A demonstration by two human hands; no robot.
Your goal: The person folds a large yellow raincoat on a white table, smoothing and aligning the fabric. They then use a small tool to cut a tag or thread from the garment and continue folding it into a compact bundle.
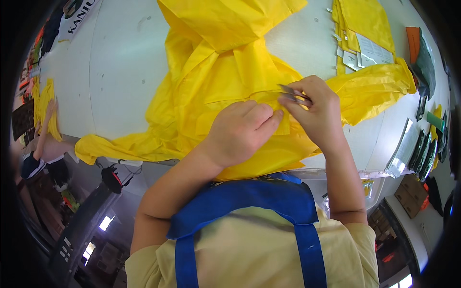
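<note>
A yellow long-sleeved jacket (201,81) lies spread over the white table in front of me, one sleeve stretched to the left and the other to the right. My left hand (242,132) is closed on the jacket's fabric near its middle, thumb and fingers pressed together at a seam. Just right of it, my right hand (314,108) grips small metal thread snips (288,90) in a pinch. Their blades point left, just above the cloth. The fine detail between my two hands is too small to make out.
Folded yellow garments (365,19) with white tags (372,50) lie at the far right of the table (122,53). Dark packets (421,151) and a clear plastic sleeve (402,146) sit along the right edge. At the far left, another person's hand (51,108) rests on yellow cloth.
</note>
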